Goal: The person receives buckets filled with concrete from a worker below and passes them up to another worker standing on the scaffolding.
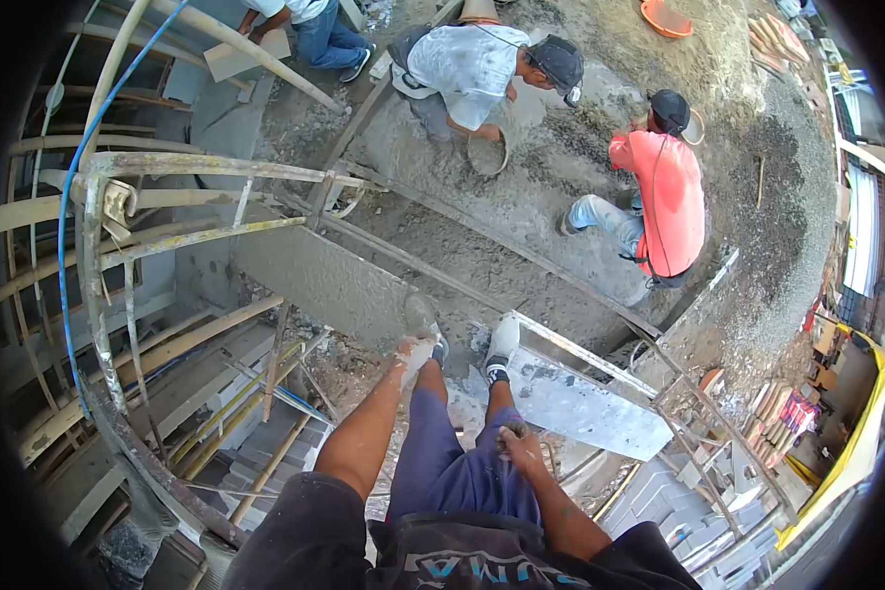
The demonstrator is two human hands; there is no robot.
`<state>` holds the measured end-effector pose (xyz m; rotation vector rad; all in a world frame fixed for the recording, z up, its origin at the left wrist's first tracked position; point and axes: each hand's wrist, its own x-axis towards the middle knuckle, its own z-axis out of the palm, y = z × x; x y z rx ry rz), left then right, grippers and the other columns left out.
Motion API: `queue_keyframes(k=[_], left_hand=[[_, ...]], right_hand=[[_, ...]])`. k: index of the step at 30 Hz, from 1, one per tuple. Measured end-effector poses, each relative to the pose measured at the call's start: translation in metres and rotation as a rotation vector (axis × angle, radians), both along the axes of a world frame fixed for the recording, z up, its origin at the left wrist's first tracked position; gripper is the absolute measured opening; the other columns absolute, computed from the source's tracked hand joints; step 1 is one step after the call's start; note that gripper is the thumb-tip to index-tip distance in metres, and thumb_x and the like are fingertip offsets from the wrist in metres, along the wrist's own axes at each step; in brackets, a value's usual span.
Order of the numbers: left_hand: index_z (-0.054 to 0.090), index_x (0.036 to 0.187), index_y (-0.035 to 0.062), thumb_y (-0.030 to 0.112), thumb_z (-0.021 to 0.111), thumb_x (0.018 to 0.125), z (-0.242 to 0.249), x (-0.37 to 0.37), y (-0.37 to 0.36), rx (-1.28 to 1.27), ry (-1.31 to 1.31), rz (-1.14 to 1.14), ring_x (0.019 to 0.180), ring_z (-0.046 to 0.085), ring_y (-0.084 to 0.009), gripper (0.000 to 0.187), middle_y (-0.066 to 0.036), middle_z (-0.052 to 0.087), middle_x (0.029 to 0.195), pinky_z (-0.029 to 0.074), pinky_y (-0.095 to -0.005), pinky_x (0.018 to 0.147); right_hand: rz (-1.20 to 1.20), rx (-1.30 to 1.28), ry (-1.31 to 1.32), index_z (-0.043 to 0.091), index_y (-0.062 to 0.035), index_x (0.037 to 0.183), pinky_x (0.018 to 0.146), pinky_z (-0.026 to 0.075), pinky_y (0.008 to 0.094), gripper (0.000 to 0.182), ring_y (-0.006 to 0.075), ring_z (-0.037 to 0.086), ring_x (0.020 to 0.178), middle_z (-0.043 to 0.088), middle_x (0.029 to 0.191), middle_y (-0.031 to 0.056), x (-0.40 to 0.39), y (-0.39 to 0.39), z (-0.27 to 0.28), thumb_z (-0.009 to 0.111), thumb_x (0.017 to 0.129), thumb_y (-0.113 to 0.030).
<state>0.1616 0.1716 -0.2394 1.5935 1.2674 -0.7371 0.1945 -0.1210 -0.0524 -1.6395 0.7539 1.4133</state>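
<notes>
My left hand [416, 354], coated in grey mortar, reaches down beside my left ankle. Its fingers look closed, but what they hold cannot be made out. Just beyond it is a grey, mortar-covered shape [420, 311], perhaps my shoe or a lump of mortar. Next to that lies a flat panel [329, 285] spread with wet grey mortar. My right hand [521, 444], its fingers curled and dirty, rests on the leg of my purple shorts [442, 462]. My right shoe [503, 339] stands near the end of a pale board [585, 398].
Below, a person with a bucket [488, 153] bends over wet concrete [551, 128]; a person in a red shirt [671, 197] crouches nearby. Another person [329, 34] works at upper left. Metal scaffold bars [202, 165] and a blue hose [69, 206] flank my left. Gravel [782, 187] lies right.
</notes>
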Motion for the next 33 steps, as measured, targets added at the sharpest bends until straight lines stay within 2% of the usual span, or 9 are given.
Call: queue_keyframes(k=[2,5,8,23,24,26,28,30,33], left_hand=[[0.068,0.097,0.004,0.049,0.062,0.078,0.022,0.048,0.006,-0.03,0.01,-0.018,0.098,0.064,-0.0277,0.05,-0.019,0.067,0.098,0.048,-0.0383,0.079],[0.067,0.097,0.0024,0.049,0.062,0.079,-0.023,0.071,0.008,-0.014,-0.143,-0.007,0.094,0.064,-0.0263,0.05,-0.019,0.067,0.096,0.049,-0.0362,0.076],[0.065,0.101,0.0037,0.035,0.069,0.08,-0.086,0.078,0.007,0.045,-0.243,0.069,0.083,0.06,-0.0188,0.038,-0.006,0.066,0.092,0.048,-0.0327,0.074],[0.061,0.107,0.0031,0.03,0.074,0.077,-0.15,0.124,0.01,-0.085,-0.407,0.026,0.09,0.058,-0.0149,0.042,-0.009,0.064,0.097,0.047,-0.0266,0.078],[0.06,0.11,0.0024,0.028,0.074,0.077,-0.159,0.133,0.006,-0.062,-0.436,0.112,0.092,0.058,-0.0152,0.044,-0.01,0.064,0.099,0.047,-0.0262,0.078],[0.056,0.115,0.001,0.023,0.076,0.077,-0.178,0.16,-0.009,-0.016,-0.493,0.281,0.094,0.057,-0.016,0.048,-0.012,0.062,0.103,0.047,-0.0253,0.079],[0.049,0.122,-0.0012,0.016,0.075,0.077,-0.147,0.216,-0.005,-0.034,-0.473,0.259,0.097,0.055,-0.0173,0.055,-0.015,0.059,0.109,0.047,-0.0247,0.08],[0.043,0.127,-0.0031,0.011,0.074,0.078,-0.21,0.251,-0.008,-0.106,-0.736,0.402,0.097,0.056,-0.0187,0.06,-0.015,0.057,0.113,0.047,-0.0255,0.082],[0.044,0.123,-0.002,0.007,0.073,0.078,-0.196,0.334,0.006,-0.038,-0.903,0.475,0.097,0.056,-0.0165,0.054,-0.012,0.058,0.109,0.048,-0.0266,0.081]], right_hand=[[0.125,-0.057,0.026,0.062,-0.0016,0.098,0.056,0.049,0.0246,0.026,0.011,0.06,0.065,0.065,0.08,0.006,-0.031,-0.005,-0.019,0.06,0.088,-0.026],[0.217,-0.107,0.046,0.062,-0.0007,0.095,0.056,0.049,0.0248,0.027,0.0097,0.059,0.064,0.064,0.076,0.0049,-0.059,-0.013,-0.025,0.06,0.087,-0.027],[0.196,-0.156,0.046,0.062,0.0004,0.094,0.052,0.048,0.026,0.028,0.0099,0.058,0.06,0.064,0.074,0.0043,-0.051,-0.002,-0.018,0.061,0.086,-0.026],[0.025,-0.242,0.025,0.06,-0.0003,0.094,0.047,0.047,0.0245,0.025,0.0107,0.058,0.054,0.063,0.073,0.0055,-0.062,-0.008,-0.034,0.061,0.086,-0.024],[0.017,-0.245,0.026,0.06,-0.0003,0.094,0.046,0.047,0.0245,0.025,0.0106,0.058,0.054,0.064,0.073,0.0057,-0.063,-0.009,-0.035,0.061,0.086,-0.023],[-0.006,-0.251,0.028,0.06,-0.0002,0.095,0.046,0.047,0.0244,0.024,0.0107,0.058,0.053,0.064,0.072,0.0061,-0.065,-0.01,-0.038,0.061,0.086,-0.023],[-0.033,-0.263,0.031,0.06,0.0001,0.095,0.045,0.046,0.0242,0.024,0.0109,0.058,0.052,0.064,0.072,0.0064,-0.066,-0.011,-0.038,0.06,0.087,-0.023],[-0.015,-0.287,0.034,0.061,0.0005,0.095,0.048,0.047,0.0251,0.025,0.011,0.059,0.055,0.064,0.072,0.0057,-0.076,-0.021,-0.041,0.062,0.086,-0.023],[-0.03,-0.316,0.027,0.062,0.0009,0.095,0.05,0.048,0.0255,0.025,0.0113,0.059,0.057,0.064,0.072,0.0059,-0.072,-0.015,-0.041,0.063,0.085,-0.023]])
